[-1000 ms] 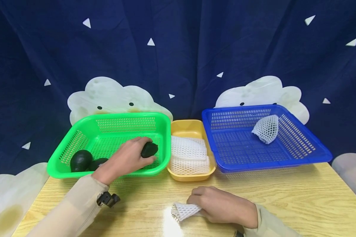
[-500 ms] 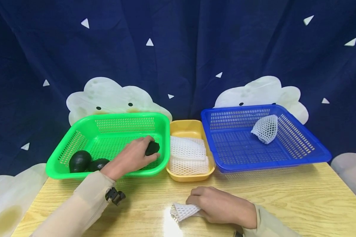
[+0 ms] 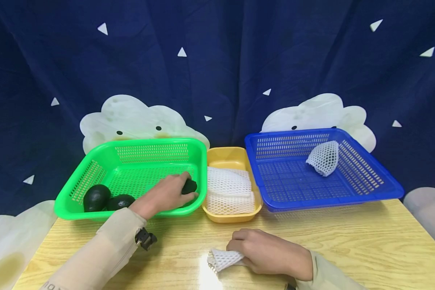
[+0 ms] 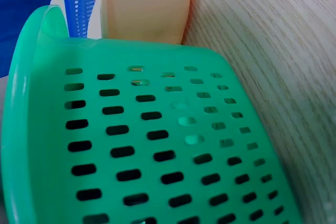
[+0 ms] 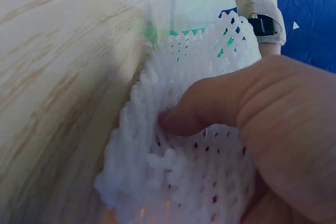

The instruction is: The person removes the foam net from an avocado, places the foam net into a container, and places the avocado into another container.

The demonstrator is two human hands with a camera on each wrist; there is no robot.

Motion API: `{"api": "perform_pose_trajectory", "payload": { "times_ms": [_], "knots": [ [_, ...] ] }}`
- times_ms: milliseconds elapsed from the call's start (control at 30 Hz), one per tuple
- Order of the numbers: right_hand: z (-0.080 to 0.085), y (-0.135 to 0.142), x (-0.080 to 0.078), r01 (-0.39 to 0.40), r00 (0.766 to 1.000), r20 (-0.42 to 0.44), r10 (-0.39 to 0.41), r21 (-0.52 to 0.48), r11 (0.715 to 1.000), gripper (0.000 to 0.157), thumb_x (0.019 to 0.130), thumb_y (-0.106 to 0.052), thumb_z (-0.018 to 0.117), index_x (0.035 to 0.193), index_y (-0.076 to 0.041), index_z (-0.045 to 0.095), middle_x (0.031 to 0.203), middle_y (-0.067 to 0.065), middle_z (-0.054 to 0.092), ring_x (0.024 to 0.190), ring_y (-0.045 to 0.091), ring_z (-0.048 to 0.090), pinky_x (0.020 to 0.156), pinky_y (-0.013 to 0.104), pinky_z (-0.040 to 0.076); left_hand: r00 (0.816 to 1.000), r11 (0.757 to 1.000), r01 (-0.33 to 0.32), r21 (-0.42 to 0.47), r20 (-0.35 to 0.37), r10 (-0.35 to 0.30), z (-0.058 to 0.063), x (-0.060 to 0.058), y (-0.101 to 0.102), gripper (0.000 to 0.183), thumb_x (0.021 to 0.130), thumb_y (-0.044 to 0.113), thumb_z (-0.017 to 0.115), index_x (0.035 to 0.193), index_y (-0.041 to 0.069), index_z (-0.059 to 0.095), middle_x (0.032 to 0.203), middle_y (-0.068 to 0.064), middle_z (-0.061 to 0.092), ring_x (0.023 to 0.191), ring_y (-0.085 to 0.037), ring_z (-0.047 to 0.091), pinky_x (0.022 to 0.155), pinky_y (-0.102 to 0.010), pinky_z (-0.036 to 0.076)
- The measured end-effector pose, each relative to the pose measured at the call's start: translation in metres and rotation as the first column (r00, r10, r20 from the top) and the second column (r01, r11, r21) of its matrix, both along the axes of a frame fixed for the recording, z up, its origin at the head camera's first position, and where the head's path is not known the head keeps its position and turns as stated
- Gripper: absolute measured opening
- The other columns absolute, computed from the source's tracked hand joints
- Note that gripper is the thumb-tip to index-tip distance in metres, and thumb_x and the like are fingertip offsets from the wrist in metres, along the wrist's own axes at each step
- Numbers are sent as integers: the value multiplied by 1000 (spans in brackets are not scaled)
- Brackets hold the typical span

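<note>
My left hand (image 3: 169,192) reaches into the green basket (image 3: 130,142) and grips a dark avocado (image 3: 189,186) near the basket's right wall. Its fingers wrap over the fruit and hide much of it. Two more dark avocados, a rounder one (image 3: 96,197) and one partly behind the forearm (image 3: 120,202), lie at the basket's left. Low over the table, my right hand (image 3: 266,251) pinches a white foam net sleeve (image 3: 224,259). In the right wrist view the thumb (image 5: 202,106) presses into the mesh of this sleeve. The left wrist view has only the basket's perforated wall, no hand.
Between the baskets stands a yellow tray (image 3: 227,152) with several white foam net sleeves (image 3: 229,189). At right, a blue basket (image 3: 286,187) holds one net-wrapped item (image 3: 324,158). All stand on a wooden table (image 3: 348,233) before a dark blue curtain (image 3: 217,72).
My left hand has shifted slightly right and down with its fingers around the avocado, closer to the green basket's right wall. The right hand and its foam net sleeve have stayed put.
</note>
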State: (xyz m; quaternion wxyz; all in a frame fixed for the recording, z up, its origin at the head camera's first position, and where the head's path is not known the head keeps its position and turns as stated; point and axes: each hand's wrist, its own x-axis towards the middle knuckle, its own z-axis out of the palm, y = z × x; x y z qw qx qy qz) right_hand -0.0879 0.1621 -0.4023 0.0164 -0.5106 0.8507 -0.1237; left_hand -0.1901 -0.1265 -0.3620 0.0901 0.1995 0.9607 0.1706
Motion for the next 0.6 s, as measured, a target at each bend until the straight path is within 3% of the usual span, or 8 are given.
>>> {"api": "perform_pose_trajectory", "payload": {
  "times_ms": [100, 300, 400, 500, 600],
  "knots": [
    [0, 0, 0, 6, 1000, 8, -6, 4, 1000, 10, 92, -17, 75, 101, -21, 72, 92, -13, 65, 84, -7, 57, 74, 9, 50, 1000, 1000, 1, -6, 26, -1, -1, -2, 1, 52, 98, 42, 68, 128, 3, 55, 98, -9, 66, 80, -22, 58, 66, -33, 44],
    [-1, 0, 0, 1, 1000, -7, -1, 0, 1000, 12, 91, -15, 75, 101, -21, 72, 92, -12, 66, 85, -6, 58, 75, 10, 51, 999, 999, 9, -31, 44, -7, -3, -5, 3, 59, 98, 43, 67, 137, 0, 53, 113, -13, 69, 92, -24, 62, 76, -38, 50],
    [-2, 0, 0, -4, 1000, -15, 4, -3, 1000, 13, 91, -14, 75, 101, -21, 72, 93, -12, 66, 85, -6, 59, 75, 10, 51, 998, 999, 7, -52, 60, -4, -4, -6, 4, 66, 100, 43, 64, 145, -3, 47, 131, -21, 66, 113, -33, 66, 93, -47, 55],
    [-2, 0, 0, -3, 1000, -19, 3, -4, 1000, 13, 91, -14, 75, 102, -21, 73, 94, -12, 67, 86, -6, 59, 76, 10, 51, 996, 998, -2, -70, 91, 9, -5, -7, 5, 73, 104, 45, 58, 153, -6, 38, 148, -29, 55, 136, -43, 56, 110, -56, 49],
    [-2, -1, 0, 1, 1000, -16, -1, -2, 1000, 13, 92, -15, 74, 103, -21, 73, 95, -12, 67, 87, -5, 59, 76, 10, 51, 992, 995, 1, -96, 125, 11, -5, -8, 6, 73, 107, 45, 51, 155, -7, 33, 152, -33, 48, 142, -47, 49, 116, -59, 44]
  ]
}}
